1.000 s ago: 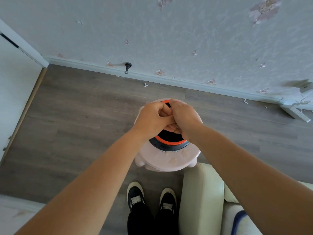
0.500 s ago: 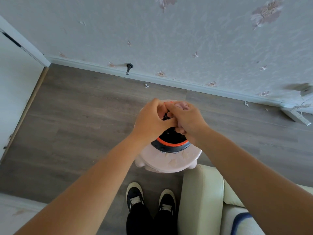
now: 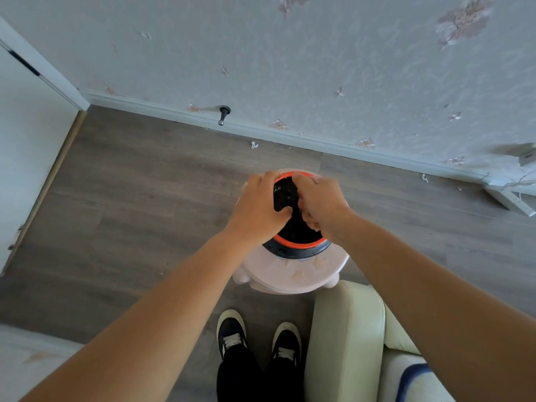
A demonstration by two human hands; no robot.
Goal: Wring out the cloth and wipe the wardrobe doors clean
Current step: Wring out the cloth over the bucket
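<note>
I look down at a black basin with an orange rim on a pale pink stool. Both my hands are over the basin. My left hand has its fingers curled, with the thumb pointing right. My right hand is blurred, and its fingers are curled downward. Between them is a dark wet cloth, which is hard to tell from the black basin inside. Each hand grips one end of it. No wardrobe doors are in view.
The stool stands on grey wood flooring near a papered wall with a skirting board and a doorstop. A cream sofa arm is at the lower right, beside my shoes. A white door frame is at the left.
My hands were clasped tightly together above the basin. They have since dropped lower and drawn a little apart, the right hand still moving.
</note>
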